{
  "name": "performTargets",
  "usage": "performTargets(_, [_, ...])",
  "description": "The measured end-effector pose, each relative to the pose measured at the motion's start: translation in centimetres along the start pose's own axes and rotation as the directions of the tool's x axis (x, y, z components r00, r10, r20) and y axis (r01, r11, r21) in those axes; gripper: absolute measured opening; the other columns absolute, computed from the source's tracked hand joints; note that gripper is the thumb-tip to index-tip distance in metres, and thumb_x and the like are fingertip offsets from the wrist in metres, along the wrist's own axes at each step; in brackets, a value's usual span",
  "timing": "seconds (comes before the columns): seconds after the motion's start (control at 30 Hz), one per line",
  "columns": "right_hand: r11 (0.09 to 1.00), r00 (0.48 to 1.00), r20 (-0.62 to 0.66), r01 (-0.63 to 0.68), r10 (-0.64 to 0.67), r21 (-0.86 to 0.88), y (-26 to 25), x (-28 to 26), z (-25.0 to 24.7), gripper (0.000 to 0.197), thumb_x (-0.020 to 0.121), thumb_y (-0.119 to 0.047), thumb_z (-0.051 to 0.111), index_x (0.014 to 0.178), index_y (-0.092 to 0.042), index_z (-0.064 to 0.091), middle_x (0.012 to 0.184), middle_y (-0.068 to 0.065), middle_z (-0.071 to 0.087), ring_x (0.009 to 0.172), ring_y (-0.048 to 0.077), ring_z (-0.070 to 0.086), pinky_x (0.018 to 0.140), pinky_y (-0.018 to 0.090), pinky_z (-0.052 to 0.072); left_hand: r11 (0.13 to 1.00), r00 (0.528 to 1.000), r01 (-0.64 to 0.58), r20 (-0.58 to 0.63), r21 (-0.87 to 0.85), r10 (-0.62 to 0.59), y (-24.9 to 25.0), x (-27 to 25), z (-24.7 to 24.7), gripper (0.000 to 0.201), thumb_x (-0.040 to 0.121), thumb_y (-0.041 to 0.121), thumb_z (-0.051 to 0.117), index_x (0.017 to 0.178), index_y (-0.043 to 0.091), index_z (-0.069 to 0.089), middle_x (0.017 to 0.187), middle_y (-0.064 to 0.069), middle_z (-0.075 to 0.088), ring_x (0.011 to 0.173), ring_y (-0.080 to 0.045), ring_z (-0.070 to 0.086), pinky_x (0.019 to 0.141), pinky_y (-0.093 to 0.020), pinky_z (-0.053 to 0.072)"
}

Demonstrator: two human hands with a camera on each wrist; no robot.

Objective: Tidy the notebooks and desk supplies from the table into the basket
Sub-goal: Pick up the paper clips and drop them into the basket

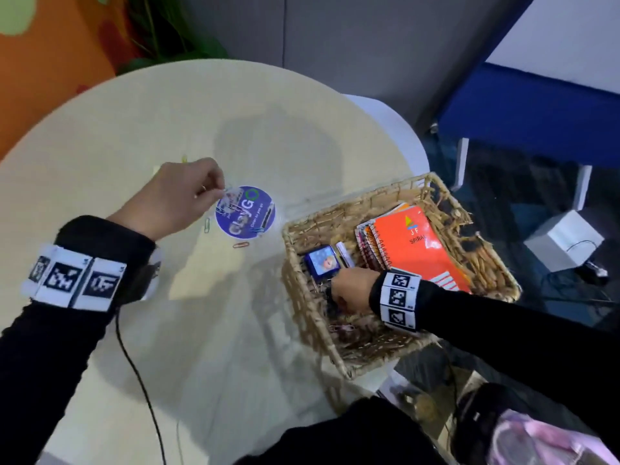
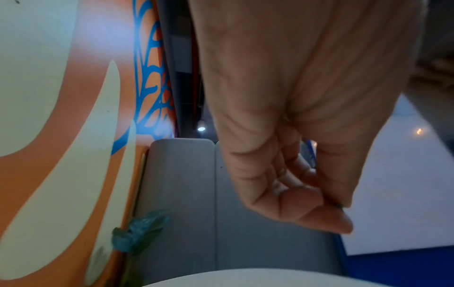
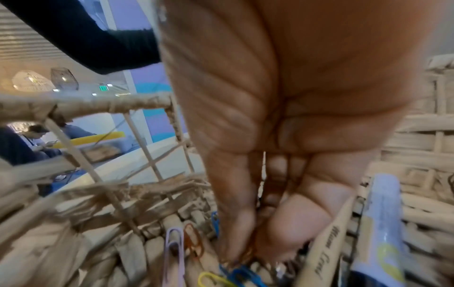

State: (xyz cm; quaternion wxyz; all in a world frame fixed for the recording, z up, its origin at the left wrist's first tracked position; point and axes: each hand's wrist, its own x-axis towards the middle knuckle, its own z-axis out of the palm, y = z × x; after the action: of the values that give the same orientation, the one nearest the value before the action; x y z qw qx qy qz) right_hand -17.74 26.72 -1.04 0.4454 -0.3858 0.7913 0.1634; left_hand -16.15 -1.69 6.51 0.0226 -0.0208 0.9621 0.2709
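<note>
My left hand (image 1: 223,193) hovers over the left edge of a round purple sticker (image 1: 250,213) on the table, thumb and fingertips pinching paper clips (image 1: 231,201); the left wrist view shows its fingers (image 2: 319,213) curled against the thumb. Loose clips lie nearby: green (image 1: 207,225), red (image 1: 241,245), blue (image 1: 256,229). My right hand (image 1: 337,297) reaches down inside the wicker basket (image 1: 379,352), fingertips (image 3: 233,246) and thumb pinched together on clips at the floor. The basket holds an orange spiral notebook (image 1: 416,253), a small blue box (image 1: 320,263) and pink clips (image 1: 342,328).
The round cream table (image 1: 167,122) carries the basket at its right edge, partly overhanging. A black cable (image 1: 134,357) runs from my left wrist across the near table. A white box (image 1: 563,243) sits on the floor at the right.
</note>
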Motion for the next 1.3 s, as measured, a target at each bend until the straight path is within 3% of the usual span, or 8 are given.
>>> performTargets(0.17, [0.995,1.0,0.017,-0.003,0.005,-0.101,0.0,-0.4,-0.3,0.024,0.085,-0.01,0.059,0.104,0.002,0.068,0.105,0.017,0.068,0.089,0.033,0.064,0.07,0.032,0.049,0.983,0.977,-0.105,0.169,-0.149,0.13,6.6,-5.5,3.2,0.014,0.086,-0.002,0.066,0.085,0.011,0.072,0.068,0.021,0.069,0.069,0.009,0.062,0.064,0.003,0.041])
performTargets(0.43, [0.913,0.85,-0.495,0.043,0.18,0.405,4.8,-8.7,-0.5,0.017,0.081,-0.022,0.068,0.091,-0.009,0.072,0.093,0.007,0.074,0.083,0.019,0.064,0.067,0.028,0.048,0.965,0.853,-0.26,0.477,0.034,0.213,13.7,-7.2,12.5,0.028,0.092,0.007,0.049,0.094,0.009,0.076,0.096,-0.008,0.074,0.092,-0.026,0.068,0.084,-0.041,0.056])
performTargets(0.73, [0.816,0.833,-0.477,0.055,0.28,0.575,5.5,-12.3,4.8,0.029,0.084,-0.027,0.068,0.111,-0.017,0.068,0.112,-0.004,0.07,0.095,0.006,0.059,0.079,0.016,0.041,0.804,0.614,-0.389,0.777,0.449,-0.137,18.2,-7.3,17.7,0.028,0.1,0.02,0.042,0.105,0.014,0.069,0.112,-0.006,0.064,0.119,-0.027,0.046,0.112,-0.05,0.021])
performTargets(0.87, [0.8,0.847,-0.469,0.09,0.252,0.593,5.5,-12.3,6.1,0.029,0.083,-0.03,0.068,0.11,-0.021,0.068,0.114,-0.006,0.069,0.1,0.004,0.06,0.087,0.017,0.043,0.907,0.742,-0.307,0.669,0.289,0.038,18.1,-7.3,15.1,0.036,0.101,0.02,0.044,0.071,0.008,0.059,0.074,-0.006,0.056,0.088,-0.028,0.053,0.104,-0.048,0.036])
performTargets(0.93, [0.795,0.836,-0.485,0.103,0.257,0.598,5.5,-12.4,6.2,0.025,0.083,-0.031,0.067,0.107,-0.024,0.069,0.109,-0.009,0.07,0.096,0.003,0.061,0.082,0.016,0.044,0.973,0.876,-0.222,0.451,0.062,0.171,16.6,-7.0,13.0,0.028,0.101,0.024,0.048,0.095,0.009,0.07,0.091,-0.007,0.071,0.091,-0.026,0.063,0.095,-0.044,0.045])
performTargets(1.03, [0.782,0.813,-0.525,0.148,0.253,0.606,5.6,-12.4,5.5,0.015,0.082,-0.032,0.068,0.092,-0.043,0.064,0.095,-0.015,0.07,0.089,0.003,0.064,0.072,0.01,0.043,0.978,0.997,-0.04,0.05,-0.203,0.051,11.9,-5.9,10.5,0.016,0.097,0.019,0.058,0.105,0.011,0.07,0.104,-0.005,0.072,0.094,-0.018,0.063,0.088,-0.037,0.051])
performTargets(1.13, [0.777,0.773,-0.573,0.174,0.273,0.605,5.3,-12.3,3.8,0.017,0.082,-0.029,0.069,0.085,-0.044,0.063,0.086,-0.019,0.069,0.081,0.0,0.064,0.072,0.015,0.05,0.961,0.967,0.168,-0.154,-0.221,-0.205,5.9,-4.5,9.4,0.011,0.093,0.009,0.063,0.099,0.005,0.071,0.098,-0.011,0.072,0.089,-0.023,0.061,0.086,-0.034,0.049])
performTargets(1.3, [0.753,0.73,-0.641,0.278,0.239,0.597,4.2,-11.6,-0.1,0.011,0.082,-0.021,0.07,0.091,-0.027,0.071,0.082,-0.014,0.073,0.085,-0.011,0.062,0.071,0.005,0.047,0.909,0.909,0.407,-0.056,-0.09,-0.413,-2.0,-2.4,11.7,0.017,0.09,0.012,0.066,0.105,0.006,0.073,0.108,-0.016,0.071,0.1,-0.031,0.065,0.089,-0.037,0.051])
